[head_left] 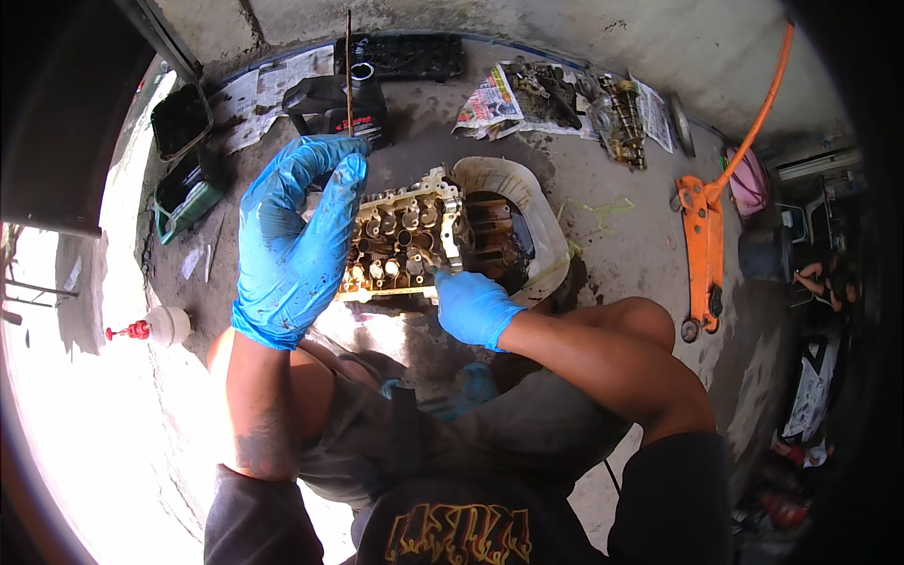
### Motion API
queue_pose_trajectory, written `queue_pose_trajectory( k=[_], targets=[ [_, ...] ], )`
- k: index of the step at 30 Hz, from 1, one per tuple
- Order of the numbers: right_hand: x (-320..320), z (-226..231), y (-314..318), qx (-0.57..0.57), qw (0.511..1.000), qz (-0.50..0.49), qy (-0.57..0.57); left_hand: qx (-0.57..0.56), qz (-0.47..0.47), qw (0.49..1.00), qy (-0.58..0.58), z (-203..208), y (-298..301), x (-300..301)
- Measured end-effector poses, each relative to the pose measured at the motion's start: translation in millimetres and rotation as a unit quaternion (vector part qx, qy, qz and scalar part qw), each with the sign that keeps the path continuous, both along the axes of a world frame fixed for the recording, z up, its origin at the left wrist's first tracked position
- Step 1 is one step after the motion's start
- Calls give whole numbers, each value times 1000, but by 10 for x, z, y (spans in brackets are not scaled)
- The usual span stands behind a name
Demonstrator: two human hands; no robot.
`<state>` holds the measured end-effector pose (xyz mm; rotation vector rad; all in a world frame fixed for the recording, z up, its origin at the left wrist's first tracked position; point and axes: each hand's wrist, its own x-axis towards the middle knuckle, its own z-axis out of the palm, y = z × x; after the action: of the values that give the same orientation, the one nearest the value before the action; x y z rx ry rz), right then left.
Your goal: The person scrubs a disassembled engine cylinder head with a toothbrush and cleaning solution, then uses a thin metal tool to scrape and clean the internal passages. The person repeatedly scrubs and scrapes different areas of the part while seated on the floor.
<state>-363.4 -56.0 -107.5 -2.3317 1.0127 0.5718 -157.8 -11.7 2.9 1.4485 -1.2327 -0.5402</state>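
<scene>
My left hand, in a blue glove smudged with dark oil, is raised at the left of the work. Its thumb and fingers pinch a thin brown rod with a darker upper end, held upright. Below and beyond it lies an engine cylinder head, oily brown inside with pale metal edges. My right hand, also blue-gloved, is closed at the near right corner of the cylinder head, gripping its edge; the fingertips are partly hidden. Right behind the head stands a cut pale plastic container with dark oil and metal parts inside.
Beyond are a black bottle, a black cover, and greasy engine parts on newspaper. An orange floor jack stands right. At left are a green container and a white bottle with red top.
</scene>
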Motion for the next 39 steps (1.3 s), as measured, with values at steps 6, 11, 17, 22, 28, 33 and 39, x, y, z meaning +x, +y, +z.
queue_pose_trajectory(
  k=[6,11,17,22,28,33,39],
  targets=[
    [-106,-7,-200,-77,992,95,-34,0,0,1000,-4,-17,-34,-3],
    [-214,-225,-443,-214,967,128,-51,18,8,1000,-21,8,10,28],
    [-124,-277,-397,-210,965,156,10,12,-3,1000,12,-7,18,21],
    [-65,-212,-435,-188,966,176,36,2,6,1000,8,1,48,68],
    [27,-324,-466,-177,970,163,-28,0,1,1000,23,22,85,130],
    [184,-217,-412,-162,975,152,12,-6,21,1000,6,31,156,197],
    [235,-78,-399,-201,972,122,31,-46,52,996,64,33,209,275]
  ],
)
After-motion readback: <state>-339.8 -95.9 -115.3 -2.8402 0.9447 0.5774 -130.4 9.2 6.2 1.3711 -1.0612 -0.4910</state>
